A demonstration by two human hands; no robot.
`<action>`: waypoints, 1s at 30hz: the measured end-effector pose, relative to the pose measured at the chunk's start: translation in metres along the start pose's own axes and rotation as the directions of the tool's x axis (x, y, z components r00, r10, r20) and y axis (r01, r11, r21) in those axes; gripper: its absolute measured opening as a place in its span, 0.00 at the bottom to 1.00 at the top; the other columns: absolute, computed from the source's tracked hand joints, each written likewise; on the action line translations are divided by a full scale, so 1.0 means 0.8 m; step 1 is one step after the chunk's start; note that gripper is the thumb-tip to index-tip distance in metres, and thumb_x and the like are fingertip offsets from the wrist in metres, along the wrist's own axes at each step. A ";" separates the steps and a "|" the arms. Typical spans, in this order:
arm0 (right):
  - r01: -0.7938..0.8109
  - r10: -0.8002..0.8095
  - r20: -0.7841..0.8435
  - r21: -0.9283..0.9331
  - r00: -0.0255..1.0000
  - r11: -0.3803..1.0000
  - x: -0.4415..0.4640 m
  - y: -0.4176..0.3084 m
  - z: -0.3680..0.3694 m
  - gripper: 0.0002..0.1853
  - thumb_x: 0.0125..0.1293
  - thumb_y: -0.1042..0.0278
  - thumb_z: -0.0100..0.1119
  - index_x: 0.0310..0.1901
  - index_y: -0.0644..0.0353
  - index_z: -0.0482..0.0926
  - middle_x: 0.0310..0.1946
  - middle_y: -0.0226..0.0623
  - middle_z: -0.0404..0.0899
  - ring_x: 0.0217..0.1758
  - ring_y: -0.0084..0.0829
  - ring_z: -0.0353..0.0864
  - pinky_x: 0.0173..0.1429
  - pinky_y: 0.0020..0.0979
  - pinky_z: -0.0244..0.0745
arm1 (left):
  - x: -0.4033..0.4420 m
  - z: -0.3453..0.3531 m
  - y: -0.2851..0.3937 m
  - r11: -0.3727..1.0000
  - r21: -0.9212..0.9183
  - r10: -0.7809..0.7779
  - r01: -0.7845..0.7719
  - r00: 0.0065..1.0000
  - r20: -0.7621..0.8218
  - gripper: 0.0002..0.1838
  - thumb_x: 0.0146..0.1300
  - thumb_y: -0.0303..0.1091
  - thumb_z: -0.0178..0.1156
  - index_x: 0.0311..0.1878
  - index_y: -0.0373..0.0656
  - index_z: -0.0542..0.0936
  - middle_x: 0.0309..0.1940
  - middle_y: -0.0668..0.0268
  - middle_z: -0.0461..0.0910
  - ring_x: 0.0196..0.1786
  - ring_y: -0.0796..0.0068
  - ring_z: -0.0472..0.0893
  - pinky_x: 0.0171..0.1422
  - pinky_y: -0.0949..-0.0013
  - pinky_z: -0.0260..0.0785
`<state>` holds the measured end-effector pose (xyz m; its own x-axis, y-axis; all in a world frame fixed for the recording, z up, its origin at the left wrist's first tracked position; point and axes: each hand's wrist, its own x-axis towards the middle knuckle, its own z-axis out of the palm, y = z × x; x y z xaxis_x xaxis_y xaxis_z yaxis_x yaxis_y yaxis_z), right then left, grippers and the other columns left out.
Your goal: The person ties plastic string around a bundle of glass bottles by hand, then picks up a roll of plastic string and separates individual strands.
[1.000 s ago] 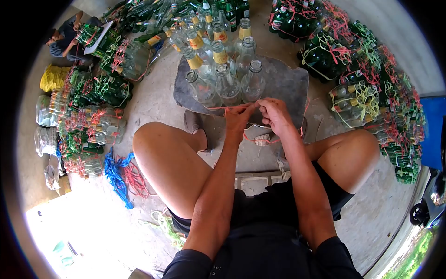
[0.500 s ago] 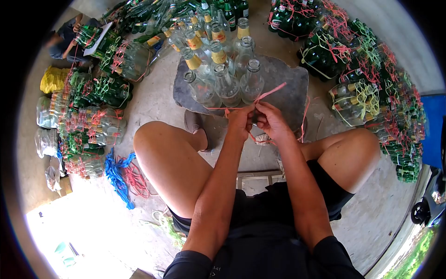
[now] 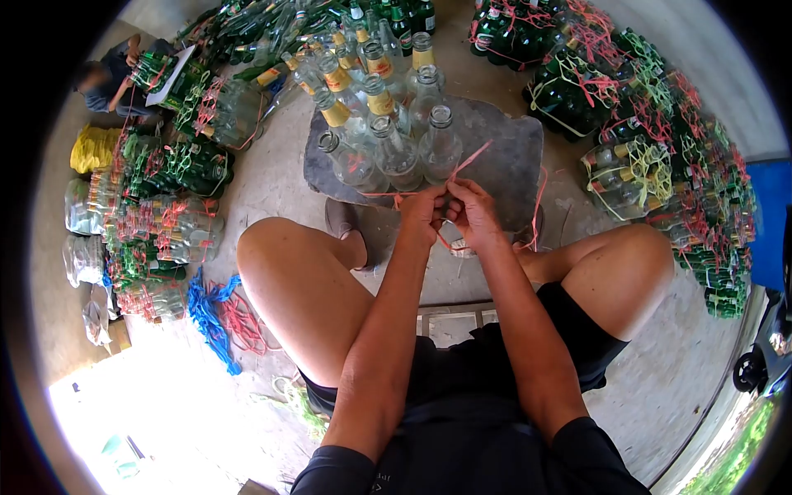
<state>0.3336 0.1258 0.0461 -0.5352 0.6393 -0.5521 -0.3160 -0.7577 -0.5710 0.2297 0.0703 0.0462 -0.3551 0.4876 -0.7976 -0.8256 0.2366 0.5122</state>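
Several clear glass bottles [image 3: 398,157], some with yellow neck labels, stand upright in a cluster on a dark stone slab [image 3: 503,157]. Pink twine [image 3: 472,160] runs along the cluster's near side and through my fingers, one end pointing up to the right. My left hand [image 3: 423,211] is closed on the twine at the slab's front edge. Touching it, my right hand [image 3: 474,213] pinches the twine too. A loop of it hangs below my hands and over the slab's right side. The exact crossing of the twine is hidden by my fingers.
Tied bundles of bottles [image 3: 627,177] are stacked along the right, and more bundles [image 3: 169,219] on the left. Loose green bottles [image 3: 272,29] lie at the back. Blue twine [image 3: 210,318] is on the floor. Another person [image 3: 115,78] sits at the far left.
The twine's free end, hidden at first, now sticks up from between my hands. My hands have shifted slightly left and stay together. The bottles appear slightly further left in the view.
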 end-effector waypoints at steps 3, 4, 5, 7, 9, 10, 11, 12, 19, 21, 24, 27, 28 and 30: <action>-0.044 0.043 0.029 0.030 0.999 0.999 -0.003 -0.005 -0.003 0.05 0.69 0.71 0.62 0.44 0.58 0.82 0.25 0.23 0.72 0.22 0.17 0.67 0.25 0.25 0.66 | 0.002 -0.002 0.003 0.999 0.029 -0.030 0.030 1.000 0.003 0.12 0.58 0.36 0.70 0.24 0.54 0.75 0.16 0.80 0.67 0.11 0.85 0.56 0.15 0.74 0.44; -0.051 0.051 0.037 -0.014 0.998 0.999 -0.005 -0.006 -0.004 0.06 0.69 0.71 0.59 0.45 0.58 0.82 0.26 0.24 0.72 0.22 0.17 0.67 0.25 0.26 0.66 | 0.002 -0.004 0.004 0.999 0.030 -0.038 0.037 0.999 0.026 0.12 0.58 0.36 0.69 0.24 0.53 0.76 0.15 0.80 0.66 0.11 0.85 0.56 0.15 0.74 0.44; -0.057 0.059 0.045 -0.058 0.997 0.997 -0.007 -0.007 -0.005 0.08 0.69 0.72 0.56 0.46 0.59 0.82 0.26 0.25 0.72 0.21 0.17 0.66 0.25 0.26 0.66 | 0.002 -0.005 0.004 0.998 0.032 -0.046 0.045 0.998 0.048 0.11 0.58 0.36 0.69 0.24 0.53 0.77 0.15 0.80 0.66 0.11 0.85 0.56 0.15 0.74 0.44; -0.018 0.030 0.064 -0.169 0.997 0.985 -0.008 -0.006 -0.007 0.10 0.69 0.74 0.52 0.47 0.60 0.82 0.26 0.26 0.72 0.21 0.18 0.66 0.24 0.26 0.66 | -0.002 -0.003 0.006 0.997 0.055 -0.060 0.057 0.997 0.045 0.09 0.59 0.36 0.68 0.25 0.52 0.78 0.15 0.80 0.65 0.11 0.85 0.55 0.15 0.74 0.43; 0.071 -0.044 0.097 -0.298 0.994 0.952 -0.008 -0.005 -0.005 0.12 0.68 0.74 0.49 0.47 0.60 0.82 0.27 0.28 0.73 0.20 0.18 0.67 0.23 0.27 0.67 | -0.003 -0.002 0.009 0.995 0.070 -0.073 0.069 0.996 0.056 0.09 0.59 0.36 0.67 0.26 0.51 0.78 0.14 0.81 0.64 0.12 0.85 0.55 0.15 0.74 0.43; 0.111 -0.070 0.125 -0.357 0.990 0.927 -0.010 -0.007 -0.005 0.12 0.69 0.74 0.49 0.48 0.60 0.82 0.27 0.28 0.74 0.21 0.18 0.68 0.23 0.27 0.67 | -0.003 -0.003 0.010 0.994 0.073 -0.082 0.077 0.994 0.067 0.09 0.59 0.36 0.66 0.25 0.51 0.78 0.13 0.81 0.63 0.12 0.85 0.54 0.15 0.74 0.42; 0.151 -0.094 0.154 -0.414 0.984 0.898 -0.011 -0.009 -0.006 0.12 0.70 0.73 0.49 0.48 0.60 0.82 0.27 0.27 0.75 0.21 0.18 0.69 0.23 0.26 0.68 | -0.003 -0.003 0.010 0.993 0.077 -0.091 0.085 0.993 0.077 0.09 0.60 0.36 0.66 0.25 0.51 0.78 0.13 0.81 0.63 0.12 0.85 0.54 0.15 0.74 0.42; 0.192 -0.117 0.185 -0.468 0.976 0.863 -0.011 -0.010 -0.007 0.12 0.70 0.72 0.49 0.49 0.59 0.81 0.27 0.27 0.75 0.21 0.18 0.70 0.23 0.26 0.68 | -0.005 -0.003 0.011 0.993 0.079 -0.097 0.090 0.992 0.079 0.09 0.60 0.35 0.66 0.25 0.51 0.78 0.13 0.82 0.63 0.12 0.85 0.54 0.15 0.74 0.42; 0.190 -0.060 0.209 -0.686 0.976 0.702 -0.009 -0.009 -0.018 0.07 0.72 0.69 0.56 0.43 0.62 0.82 0.24 0.28 0.76 0.20 0.18 0.73 0.23 0.25 0.69 | -0.004 -0.006 0.015 0.988 0.109 -0.119 0.108 0.988 0.101 0.10 0.60 0.37 0.68 0.26 0.50 0.78 0.13 0.81 0.63 0.11 0.85 0.53 0.16 0.74 0.41; 0.130 -0.033 0.153 -0.683 0.988 0.719 -0.015 -0.009 -0.021 0.08 0.72 0.66 0.59 0.40 0.62 0.82 0.21 0.27 0.75 0.20 0.18 0.72 0.23 0.25 0.67 | -0.005 -0.007 0.015 0.987 0.106 -0.134 0.122 0.984 0.119 0.11 0.61 0.37 0.67 0.26 0.50 0.77 0.12 0.82 0.60 0.11 0.86 0.51 0.16 0.75 0.40; 0.163 -0.064 0.157 -0.781 0.986 0.603 -0.022 -0.011 -0.029 0.12 0.71 0.64 0.61 0.33 0.63 0.81 0.19 0.26 0.73 0.20 0.17 0.69 0.23 0.27 0.63 | -0.003 -0.010 0.014 0.987 0.104 -0.141 0.126 0.977 0.160 0.12 0.62 0.38 0.67 0.26 0.49 0.76 0.12 0.83 0.58 0.11 0.86 0.50 0.16 0.75 0.39; 0.276 -0.258 0.162 -0.815 0.953 0.509 -0.019 -0.003 -0.041 0.17 0.69 0.62 0.64 0.26 0.65 0.78 0.16 0.27 0.70 0.21 0.17 0.66 0.25 0.30 0.61 | -0.009 -0.011 0.015 0.987 0.118 -0.130 0.111 0.978 0.161 0.13 0.64 0.39 0.67 0.27 0.49 0.75 0.12 0.83 0.57 0.12 0.87 0.49 0.16 0.76 0.38; 0.307 -0.301 0.181 -0.840 0.936 0.447 -0.019 -0.005 -0.043 0.17 0.68 0.62 0.64 0.25 0.65 0.78 0.16 0.28 0.70 0.21 0.17 0.65 0.25 0.31 0.61 | -0.010 -0.012 0.015 0.987 0.122 -0.123 0.104 0.978 0.167 0.13 0.64 0.39 0.67 0.27 0.49 0.76 0.12 0.83 0.57 0.12 0.87 0.49 0.16 0.76 0.37; 0.355 -0.382 0.225 -0.881 0.896 0.313 -0.020 -0.009 -0.046 0.19 0.66 0.61 0.65 0.23 0.67 0.76 0.15 0.29 0.68 0.21 0.17 0.63 0.26 0.33 0.61 | -0.010 -0.012 0.012 0.989 0.116 -0.110 0.091 0.979 0.172 0.13 0.65 0.40 0.67 0.28 0.49 0.76 0.12 0.83 0.57 0.12 0.87 0.49 0.16 0.76 0.37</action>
<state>0.3733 0.1258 0.0365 -0.5355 0.8329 -0.1400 0.4012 0.1049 -0.9100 0.2202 0.0607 0.0543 -0.1815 0.5958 -0.7824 -0.7979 0.3759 0.4713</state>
